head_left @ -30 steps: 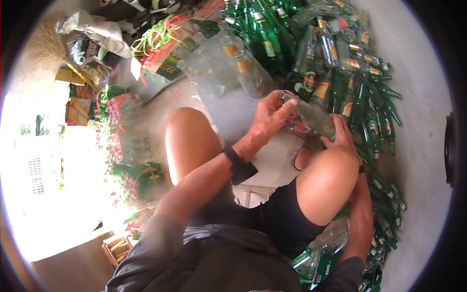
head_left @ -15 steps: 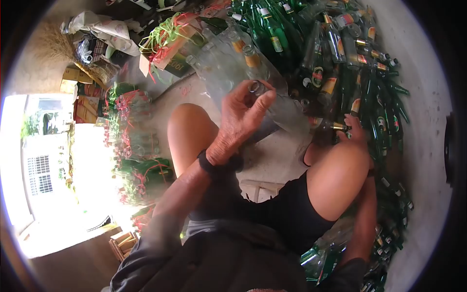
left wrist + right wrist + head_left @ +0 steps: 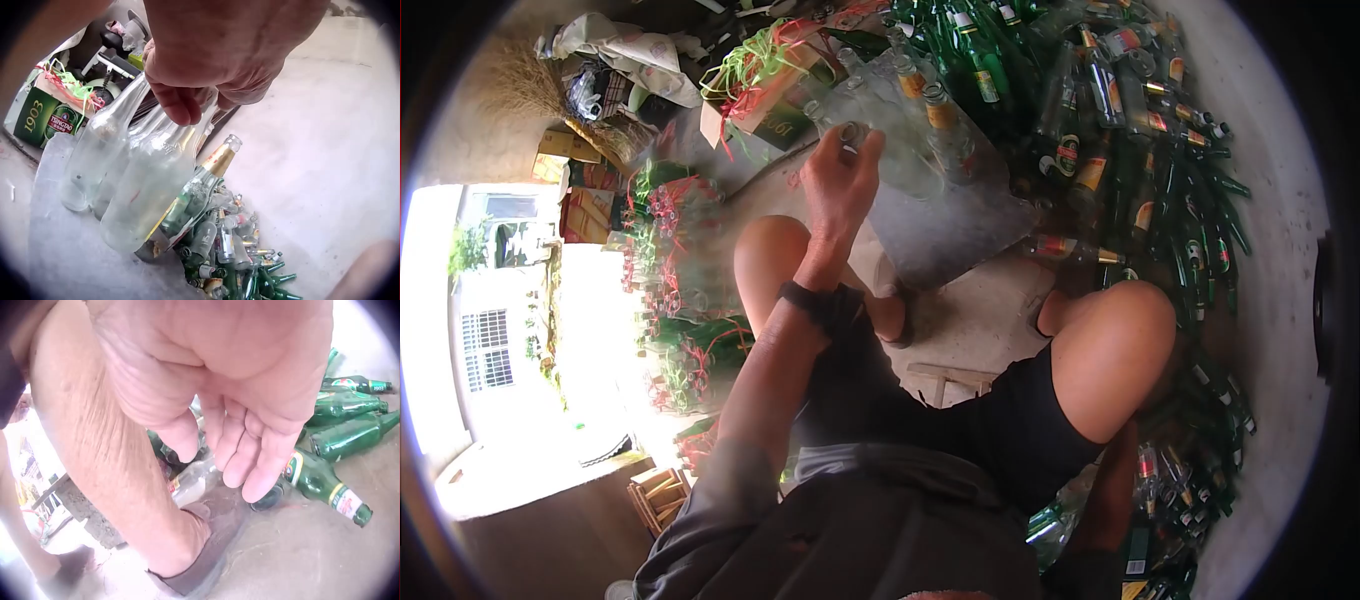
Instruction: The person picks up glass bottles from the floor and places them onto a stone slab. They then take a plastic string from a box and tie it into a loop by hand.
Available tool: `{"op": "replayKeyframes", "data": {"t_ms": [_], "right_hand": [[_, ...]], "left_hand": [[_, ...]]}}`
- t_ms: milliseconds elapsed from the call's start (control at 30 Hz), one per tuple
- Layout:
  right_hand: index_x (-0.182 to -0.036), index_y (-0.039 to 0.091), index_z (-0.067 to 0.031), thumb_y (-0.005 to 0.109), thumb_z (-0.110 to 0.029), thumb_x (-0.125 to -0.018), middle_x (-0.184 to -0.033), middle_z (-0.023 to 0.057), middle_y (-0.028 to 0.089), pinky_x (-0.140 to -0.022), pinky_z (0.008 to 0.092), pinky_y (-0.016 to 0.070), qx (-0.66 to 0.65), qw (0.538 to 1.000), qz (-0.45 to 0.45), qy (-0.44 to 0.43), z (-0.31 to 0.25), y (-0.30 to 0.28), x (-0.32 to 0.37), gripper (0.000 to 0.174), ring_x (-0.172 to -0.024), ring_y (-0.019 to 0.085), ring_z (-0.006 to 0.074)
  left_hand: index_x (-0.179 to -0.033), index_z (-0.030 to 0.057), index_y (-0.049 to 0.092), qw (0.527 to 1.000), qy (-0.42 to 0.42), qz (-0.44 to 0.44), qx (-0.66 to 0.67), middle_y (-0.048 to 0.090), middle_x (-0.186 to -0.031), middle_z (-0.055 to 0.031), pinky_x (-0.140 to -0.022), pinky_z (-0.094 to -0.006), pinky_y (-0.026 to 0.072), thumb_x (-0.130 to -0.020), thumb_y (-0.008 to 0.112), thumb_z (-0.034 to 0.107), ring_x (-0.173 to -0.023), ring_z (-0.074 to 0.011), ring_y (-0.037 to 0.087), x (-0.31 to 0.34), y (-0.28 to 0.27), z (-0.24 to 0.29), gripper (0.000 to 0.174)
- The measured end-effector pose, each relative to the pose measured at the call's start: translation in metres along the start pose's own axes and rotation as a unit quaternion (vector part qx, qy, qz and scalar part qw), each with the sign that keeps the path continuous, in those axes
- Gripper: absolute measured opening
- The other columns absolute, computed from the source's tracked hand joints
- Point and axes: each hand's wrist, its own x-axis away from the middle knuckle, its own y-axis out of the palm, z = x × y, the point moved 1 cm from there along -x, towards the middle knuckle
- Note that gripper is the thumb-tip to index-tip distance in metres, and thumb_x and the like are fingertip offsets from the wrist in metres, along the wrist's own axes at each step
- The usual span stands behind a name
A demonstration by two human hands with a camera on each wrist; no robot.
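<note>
My left hand (image 3: 840, 185) pinches the neck of a clear glass bottle (image 3: 150, 187) over the grey slab (image 3: 945, 235). In the left wrist view this bottle is upright, slightly tilted, beside other clear bottles (image 3: 103, 150) and a gold-necked one (image 3: 203, 187). My right hand (image 3: 219, 394) has loosely bent fingers and holds nothing visible; it hangs near my foot, by green bottles (image 3: 322, 481). The head view hides that hand behind my right knee.
Many green and clear bottles (image 3: 1100, 180) lie heaped along the right wall. A gold-necked bottle (image 3: 1070, 248) lies beside the slab. A carton with red and green ties (image 3: 775, 115) stands beyond it; tied bottles (image 3: 665, 250) stand at left.
My left hand has carried the clear bottle leftward to the group on the slab. My right hand has let go of its base and moved down out of the head view, behind the knee.
</note>
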Motion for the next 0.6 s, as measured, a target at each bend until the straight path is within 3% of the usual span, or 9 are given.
{"op": "replayKeyframes", "data": {"t_ms": [300, 367, 600], "right_hand": [[-0.141, 0.049, -0.009, 0.075, -0.003, -0.081, -0.131, 0.0173, 0.052, -0.094, 0.0408, 0.0513, 0.008, 1.0, 0.005, 0.012, 0.007, 0.006, -0.004, 0.066, -0.114, 0.059, 0.0304], [-0.141, 0.049, -0.009, 0.075, -0.002, -0.081, -0.131, 0.0173, 0.052, -0.094, 0.0408, 0.0512, 0.009, 1.0, 0.006, 0.015, 0.009, 0.008, -0.004, 0.065, -0.114, 0.059, 0.0304], [-0.141, 0.049, -0.0089, 0.074, -0.002, -0.082, -0.131, 0.0173, 0.051, -0.093, 0.0405, 0.0511, 0.013, 1.0, 0.014, 0.015, 0.013, 0.007, -0.003, 0.064, -0.113, 0.059, 0.0304]], "left_hand": [[-0.102, 0.0004, 0.072, 0.999, -0.037, 0.005, -0.032, 0.068, -0.069, -0.0117, -0.061, -0.0324, 0.0498, -0.087, 0.076, 0.027, -0.061, -0.0159, 0.064, -0.008, 0.015, -0.009, 0.031], [-0.103, -0.001, 0.071, 0.998, -0.043, -0.004, -0.046, 0.066, -0.072, -0.0033, -0.06, -0.0266, 0.0482, -0.092, 0.074, 0.024, -0.063, -0.0087, 0.061, -0.009, 0.018, -0.013, 0.027], [-0.105, -0.0008, 0.07, 0.997, -0.052, -0.017, -0.05, 0.067, -0.072, -0.0058, -0.059, -0.0259, 0.0489, -0.091, 0.076, 0.028, -0.064, -0.0106, 0.064, -0.014, 0.024, -0.019, 0.033]]}}
